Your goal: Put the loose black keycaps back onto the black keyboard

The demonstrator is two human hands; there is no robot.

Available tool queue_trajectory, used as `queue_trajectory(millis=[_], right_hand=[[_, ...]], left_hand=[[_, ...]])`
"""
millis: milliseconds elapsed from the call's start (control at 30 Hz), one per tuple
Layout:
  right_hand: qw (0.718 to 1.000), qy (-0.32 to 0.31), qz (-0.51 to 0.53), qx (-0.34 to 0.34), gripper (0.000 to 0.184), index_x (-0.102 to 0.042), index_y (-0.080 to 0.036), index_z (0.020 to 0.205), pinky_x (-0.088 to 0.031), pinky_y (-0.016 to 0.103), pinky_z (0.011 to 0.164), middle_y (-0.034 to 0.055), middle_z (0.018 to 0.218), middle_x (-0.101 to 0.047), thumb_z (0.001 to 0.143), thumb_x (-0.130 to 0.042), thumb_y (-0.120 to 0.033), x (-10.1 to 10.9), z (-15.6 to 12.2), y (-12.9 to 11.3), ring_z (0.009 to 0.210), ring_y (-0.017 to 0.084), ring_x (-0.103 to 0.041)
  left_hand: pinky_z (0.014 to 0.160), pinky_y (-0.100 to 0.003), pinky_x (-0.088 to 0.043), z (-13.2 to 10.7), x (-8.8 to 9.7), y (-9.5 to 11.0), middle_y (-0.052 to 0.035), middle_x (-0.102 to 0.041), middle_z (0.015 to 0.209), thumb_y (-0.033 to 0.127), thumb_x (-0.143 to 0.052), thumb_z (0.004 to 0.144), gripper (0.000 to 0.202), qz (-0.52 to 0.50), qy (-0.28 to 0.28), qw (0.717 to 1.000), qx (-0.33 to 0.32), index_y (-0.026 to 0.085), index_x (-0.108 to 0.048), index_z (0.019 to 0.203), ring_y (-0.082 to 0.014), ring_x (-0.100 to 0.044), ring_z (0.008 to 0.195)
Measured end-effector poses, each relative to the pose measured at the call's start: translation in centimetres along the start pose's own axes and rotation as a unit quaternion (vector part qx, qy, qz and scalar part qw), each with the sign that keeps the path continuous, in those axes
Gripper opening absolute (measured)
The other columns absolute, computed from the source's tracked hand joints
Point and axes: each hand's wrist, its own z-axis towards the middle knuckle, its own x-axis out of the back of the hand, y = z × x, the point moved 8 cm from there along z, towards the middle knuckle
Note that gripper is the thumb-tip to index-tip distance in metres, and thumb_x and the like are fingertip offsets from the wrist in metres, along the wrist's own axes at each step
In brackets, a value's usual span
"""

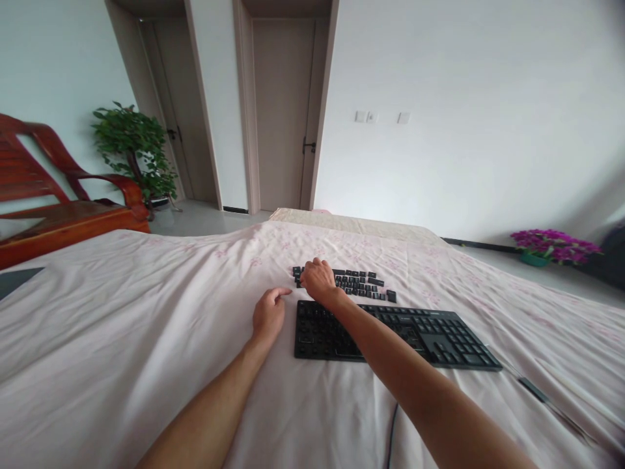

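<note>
A black keyboard (439,333) lies on the pale cloth, with many keys gone from its left part. Beyond it, loose black keycaps (359,284) are laid out in rows. My right hand (318,279) reaches across the keyboard to the left end of these rows, its fingers bent down and closed together among the keycaps. Whatever is between those fingertips is hidden. Just left of the keyboard, my left hand (268,316) rests on the cloth with a finger stretched toward the keycaps and nothing in it.
A slim tool with a dark grip (533,389) lies right of the keyboard. The keyboard's cable (392,436) runs toward me. The pink-flowered cloth (122,339) is wrinkled. Farther off are a wooden chair (73,169), a green plant (134,146) and purple flowers (554,246).
</note>
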Motion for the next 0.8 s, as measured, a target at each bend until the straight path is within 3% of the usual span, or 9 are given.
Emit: queue_trajectory(millis=[200,367,467,633,800], right_hand=[[1.0,-0.001,0.027,0.015,0.01,-0.071,-0.02,0.088,-0.033,0.033,0.088,0.0077,0.101,-0.069,0.083,-0.063,-0.022,0.5,-0.1,-0.6,0.105,0.024,-0.053],[0.994,-0.005,0.11,-0.009,0.016,-0.067,-0.024,0.099,-0.038,0.026,0.073,0.002,0.095,-0.071,0.084,-0.062,-0.028,2.3,-2.0,0.5,0.088,0.018,-0.061],[0.974,-0.004,0.224,-0.019,0.014,-0.069,-0.025,0.094,-0.039,0.024,0.068,-0.0009,0.087,-0.072,0.081,-0.065,-0.03,3.3,-4.5,1.0,0.082,0.016,-0.063],[0.932,-0.038,0.359,0.008,0.014,-0.072,-0.021,0.09,-0.042,0.022,0.069,-0.0013,0.082,-0.072,0.082,-0.06,-0.024,3.1,-8.7,-0.8,0.074,0.014,-0.063],[0.956,-0.021,0.29,-0.031,0.015,-0.071,-0.024,0.09,-0.044,0.022,0.074,-0.0008,0.087,-0.073,0.084,-0.058,-0.024,2.5,-10.4,-2.1,0.08,0.015,-0.064]], left_hand=[[0.097,-0.031,-0.044,0.2,0.1,-0.1,-0.0045,-0.072,0.107,0.009,-0.042,0.077,0.038,-0.019,0.015,1.0,-0.013,0.02,-0.072,0.098,-0.018,-0.063,0.104],[0.094,-0.031,-0.046,0.1,-0.1,-0.5,-0.0024,-0.072,0.107,0.009,-0.044,0.077,0.038,-0.029,0.01,1.0,0.0,0.023,-0.072,0.099,-0.0177,-0.064,0.101],[0.09,-0.031,-0.047,0.0,-0.3,-0.6,-0.0014,-0.072,0.106,0.012,-0.045,0.078,0.036,-0.027,0.001,1.0,0.006,0.024,-0.072,0.099,-0.0181,-0.065,0.099],[0.09,-0.031,-0.047,0.0,-0.6,-0.5,-0.002,-0.072,0.108,0.014,-0.045,0.079,0.034,-0.018,-0.011,1.0,-0.01,0.023,-0.072,0.1,-0.0185,-0.065,0.099],[0.091,-0.029,-0.047,0.0,-0.6,-0.5,-0.002,-0.072,0.11,0.015,-0.046,0.081,0.034,-0.014,-0.016,1.0,-0.011,0.022,-0.071,0.102,-0.0172,-0.064,0.1]])
